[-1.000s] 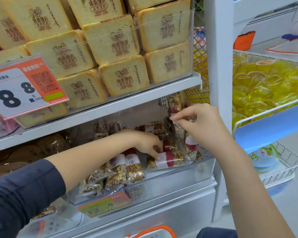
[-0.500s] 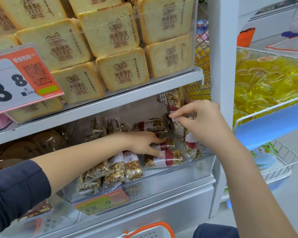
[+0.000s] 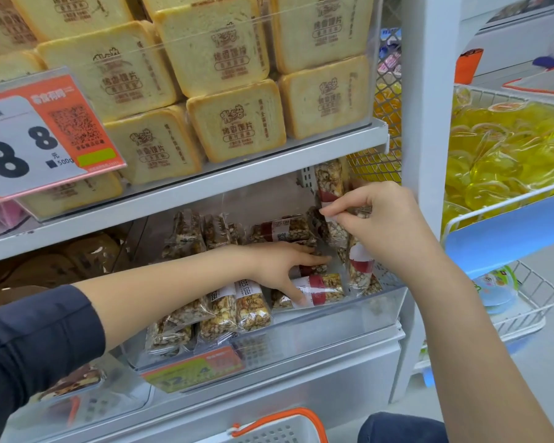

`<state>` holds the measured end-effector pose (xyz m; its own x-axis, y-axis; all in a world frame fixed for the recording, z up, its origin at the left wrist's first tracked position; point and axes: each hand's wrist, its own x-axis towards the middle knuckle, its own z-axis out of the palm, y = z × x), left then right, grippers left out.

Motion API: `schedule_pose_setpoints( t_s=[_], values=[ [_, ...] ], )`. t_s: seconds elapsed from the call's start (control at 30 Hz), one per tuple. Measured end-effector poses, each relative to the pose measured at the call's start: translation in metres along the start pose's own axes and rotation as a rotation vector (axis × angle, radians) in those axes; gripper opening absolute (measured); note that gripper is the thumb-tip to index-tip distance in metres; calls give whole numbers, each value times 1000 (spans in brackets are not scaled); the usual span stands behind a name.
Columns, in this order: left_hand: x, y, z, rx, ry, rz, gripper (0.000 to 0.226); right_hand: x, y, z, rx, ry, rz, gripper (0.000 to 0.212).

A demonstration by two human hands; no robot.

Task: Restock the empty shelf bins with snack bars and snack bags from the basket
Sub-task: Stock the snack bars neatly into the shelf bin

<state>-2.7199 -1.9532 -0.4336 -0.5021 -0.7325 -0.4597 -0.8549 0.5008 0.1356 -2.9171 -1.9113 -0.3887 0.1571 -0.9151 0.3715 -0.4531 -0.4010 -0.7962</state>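
Observation:
A clear shelf bin on the lower shelf holds several nut snack bars in clear wrappers with red and white labels. My left hand reaches into the bin with fingers spread, thumb pressing a lying bar and fingertips on the bars behind it. My right hand pinches the wrapper of an upright snack bar standing at the bin's right end, near the white post. A group of bars lies at the bin's front left. The basket, white with an orange handle, shows at the bottom edge.
Toast-slice packs fill the upper shelf behind a clear front with an orange price tag. A white upright post stands right of the bin. Wire baskets of yellow jelly cups hang to the right. A price label fronts the bin.
My left hand has slid a little deeper and rightward over the lying bars. My right hand stays pinched on the upright bar. The view has shifted slightly.

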Motion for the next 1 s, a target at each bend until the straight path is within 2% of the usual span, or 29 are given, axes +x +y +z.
schedule_pose_setpoints(
  t_s=[0.1, 0.23, 0.37, 0.47, 0.53, 0.6, 0.87, 1.0],
  values=[
    [4, -2, 0, 37, -56, -11, 83, 0, 1, -1, 3, -2, 1, 18],
    [4, -6, -1, 312, -56, -35, 80, -1, 2, -1, 6, -5, -9, 16],
    [6, -2, 1, 416, -51, -48, 80, -1, 3, -1, 7, 0, -11, 15],
    [2, 5, 1, 362, -26, 55, 76, 0, 3, -1, 2, -3, -7, 17],
    [-3, 9, 1, 251, -48, 161, 71, 0, 3, -1, -3, -3, -2, 16],
    [-6, 10, 0, 189, -79, 197, 70, 1, 2, 0, 1, -3, 4, 15],
    [-1, -2, -11, 254, -51, 35, 73, -2, 1, -2, 29, -8, 9, 14],
    [-2, 4, -7, 155, -57, 65, 77, -1, 2, -2, 44, -5, 12, 17]
  ],
)
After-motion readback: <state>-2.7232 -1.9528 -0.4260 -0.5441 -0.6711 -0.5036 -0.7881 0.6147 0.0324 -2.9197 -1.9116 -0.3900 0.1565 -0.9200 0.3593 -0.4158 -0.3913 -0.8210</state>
